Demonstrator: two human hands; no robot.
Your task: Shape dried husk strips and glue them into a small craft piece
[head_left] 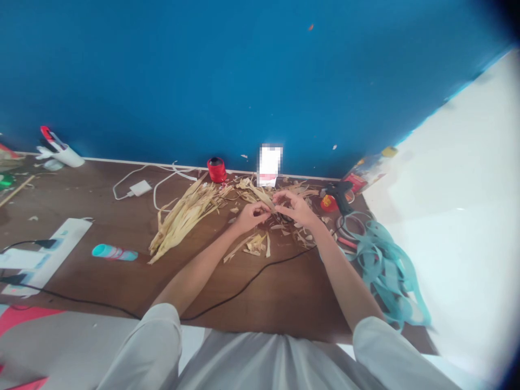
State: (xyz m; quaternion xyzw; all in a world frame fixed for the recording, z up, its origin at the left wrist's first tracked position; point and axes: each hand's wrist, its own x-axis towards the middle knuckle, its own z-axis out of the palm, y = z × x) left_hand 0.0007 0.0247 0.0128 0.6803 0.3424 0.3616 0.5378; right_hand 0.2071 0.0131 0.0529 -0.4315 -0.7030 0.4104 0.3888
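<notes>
My left hand (253,215) and my right hand (296,208) are close together over the back middle of the brown table. Between their fingertips is a strip of dry husk (263,198), pinched by both hands. Scraps of husk (255,245) lie under and around the hands. To the left, a bundle of long pale husks (184,219) rests on the tabletop. A red spool (216,170) stands behind the bundle, near the wall.
A black glue gun (342,196) and tangled teal ribbon (385,260) lie at the right. A black cable (244,290) crosses the table (284,303). At the left are a white power strip (60,252), a teal roll (115,252), a charger (140,188) and a white cup (71,156).
</notes>
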